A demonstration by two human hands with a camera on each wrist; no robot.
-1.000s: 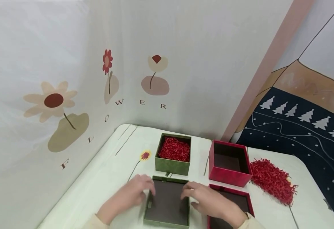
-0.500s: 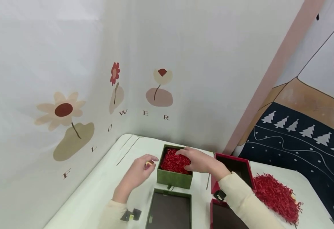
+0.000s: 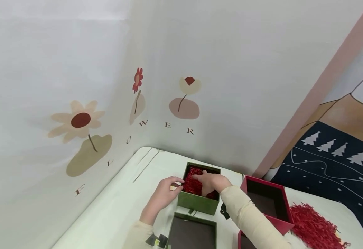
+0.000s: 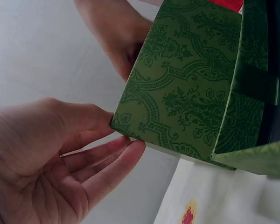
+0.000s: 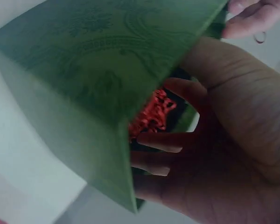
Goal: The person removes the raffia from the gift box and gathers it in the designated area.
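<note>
A green patterned box [image 3: 198, 204], partly filled with red shredded paper [image 3: 192, 186], stands toward the back of the table. At its left rim my left hand [image 3: 165, 193] pinches the front corner; in the left wrist view the thumb [image 4: 86, 116] meets the top edge and the fingertips [image 4: 136, 145] lie on the side wall. My right hand [image 3: 212, 182] reaches into the box from above, and its spread, fairly straight fingers [image 5: 163, 140] touch the red shreds [image 5: 154, 112]. Some fingertips are hidden behind the box wall. A green box lid [image 3: 194, 230] lies inside up before it.
To the right stands an open red box [image 3: 267, 202], with a red lid [image 3: 245, 242] before it, mostly behind the right sleeve. A loose heap of red shreds [image 3: 315, 226] lies at the table's right. A printed cloth wall [image 3: 219, 103] rises behind the table [image 3: 122, 204].
Both hands have moved from the green lid to the green box. The left hand now touches its rim, and the right hand has gone deeper into the shreds. The head view has shifted.
</note>
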